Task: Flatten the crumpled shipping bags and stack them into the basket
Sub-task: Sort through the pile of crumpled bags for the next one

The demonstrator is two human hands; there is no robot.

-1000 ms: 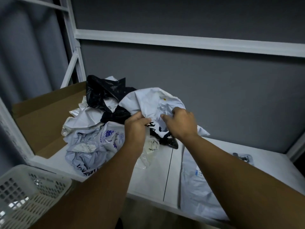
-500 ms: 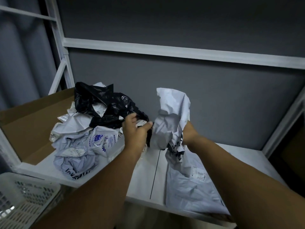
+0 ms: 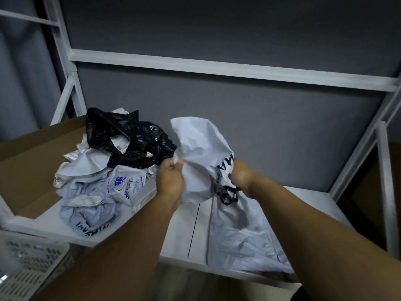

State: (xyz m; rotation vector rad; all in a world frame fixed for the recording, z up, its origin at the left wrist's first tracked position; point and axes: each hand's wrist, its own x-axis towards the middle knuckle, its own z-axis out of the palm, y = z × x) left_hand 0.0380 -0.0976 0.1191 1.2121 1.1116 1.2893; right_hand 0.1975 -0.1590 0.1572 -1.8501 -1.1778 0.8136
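White metal rack (image 3: 63,51) fills most of the frame: upright at upper left w/ a diagonal brace (image 3: 63,98) below it, horiz. beam (image 3: 217,69) running across the upper middle, 2nd rail (image 3: 26,17) at top left. Right-side upright (image 3: 385,181) stands at the right edge. Shelf board (image 3: 182,231) is white, made of 2 panels w/ a dark seam (image 3: 193,231) running front to back, centre-bottom. Grey wall (image 3: 238,131) behind the rack. Grey curtain (image 3: 19,83) w/ vertical folds at far left. Open cardboard box (image 3: 32,166) sits on the shelf's left end, mid-left of frame. More brown cardboard (image 3: 393,161) past the right upright, and another piece (image 3: 227,287) below the shelf's front edge, bottom centre.
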